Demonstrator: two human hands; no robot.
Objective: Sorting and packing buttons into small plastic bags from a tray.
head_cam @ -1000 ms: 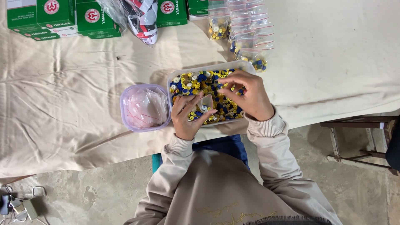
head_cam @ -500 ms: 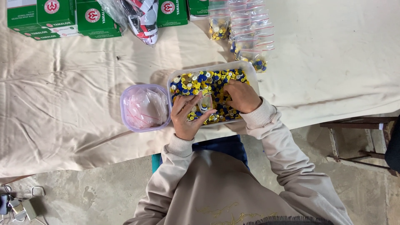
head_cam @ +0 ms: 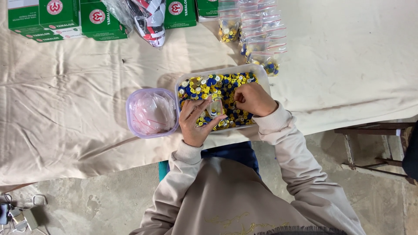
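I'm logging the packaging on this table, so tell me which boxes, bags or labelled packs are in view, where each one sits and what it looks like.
Green boxes: far left edge, flat cartons with round red-and-white emblems.
More green boxes: far edge, centre, same look.
Clear plastic bag: between the box groups, red, white and black contents.
Small zip bags: far centre-right, clear with red strips, some holding buttons.
Small clear bag: held by the left hand over the button tray.
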